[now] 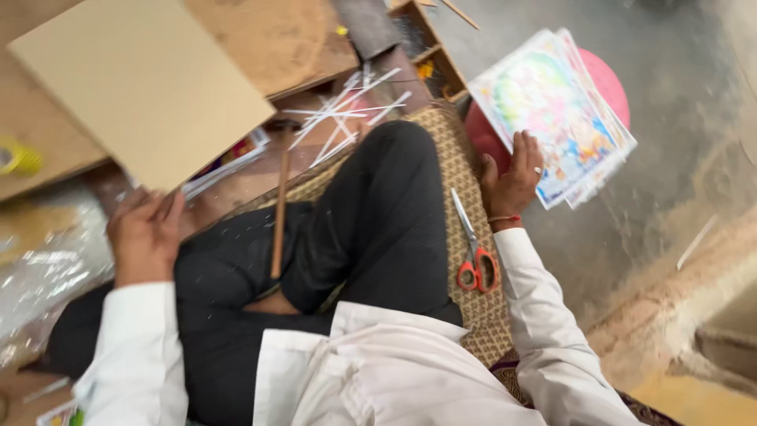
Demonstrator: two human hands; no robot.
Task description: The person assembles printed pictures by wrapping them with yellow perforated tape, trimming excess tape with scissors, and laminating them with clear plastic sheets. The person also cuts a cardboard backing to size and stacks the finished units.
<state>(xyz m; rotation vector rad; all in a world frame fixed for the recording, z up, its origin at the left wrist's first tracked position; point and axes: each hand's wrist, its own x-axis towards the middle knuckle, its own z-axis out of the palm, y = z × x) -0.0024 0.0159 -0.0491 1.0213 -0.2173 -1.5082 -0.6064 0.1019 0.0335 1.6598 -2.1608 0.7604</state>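
I sit cross-legged in black trousers and a white shirt. My left hand (144, 233) grips the lower corner of a large tan cardboard sheet (142, 83), which is lifted and tilted over the work area. My right hand (514, 177) rests flat on the near edge of a stack of colourful printed pictures (552, 110) lying on a pink round stool (607, 79). Orange-handled scissors (473, 248) lie on the woven mat (461, 170) beside my right knee. A thin wooden stick (278, 213) leans across my left leg.
Several white paper strips (343, 114) are scattered ahead of my knees. A wooden board (276, 35) and a small wooden rack (430, 47) sit beyond. Clear plastic wrap (43, 268) lies at left with a yellow tape roll (17, 158). Grey concrete floor (678, 118) spreads to the right.
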